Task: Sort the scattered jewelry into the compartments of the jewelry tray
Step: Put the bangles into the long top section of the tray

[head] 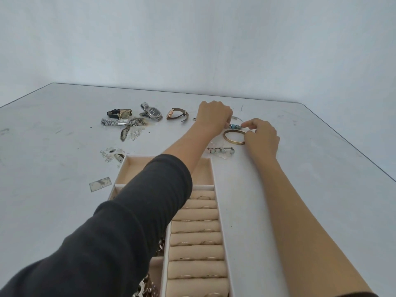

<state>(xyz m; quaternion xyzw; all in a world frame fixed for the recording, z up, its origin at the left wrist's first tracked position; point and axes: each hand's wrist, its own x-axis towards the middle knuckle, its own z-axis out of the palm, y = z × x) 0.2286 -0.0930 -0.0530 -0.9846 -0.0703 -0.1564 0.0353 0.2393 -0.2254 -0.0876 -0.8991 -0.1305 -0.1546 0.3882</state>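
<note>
A beige jewelry tray (pixel 214 179) lies near me, its ring rolls (pixel 196 227) holding thin gold rings. Both arms reach past it to the far right of the table. My left hand (pixel 214 116) pinches one end of a thin bracelet with blue beads (pixel 235 126). My right hand (pixel 260 136) pinches the other end with thumb and forefinger. A gold bangle (pixel 232 137) lies just below the beads, touching my right hand. A clear-beaded piece (pixel 220 150) rests nearer the tray.
Several watches lie at the far left: a black-strap gold watch (pixel 120 113), a silver-link watch (pixel 116 122), a steel watch (pixel 152 114) and a brown-strap watch (pixel 177 114). Chains (pixel 150 286) fill a left tray compartment. The white tabletop (pixel 53 146) has worn, peeled patches.
</note>
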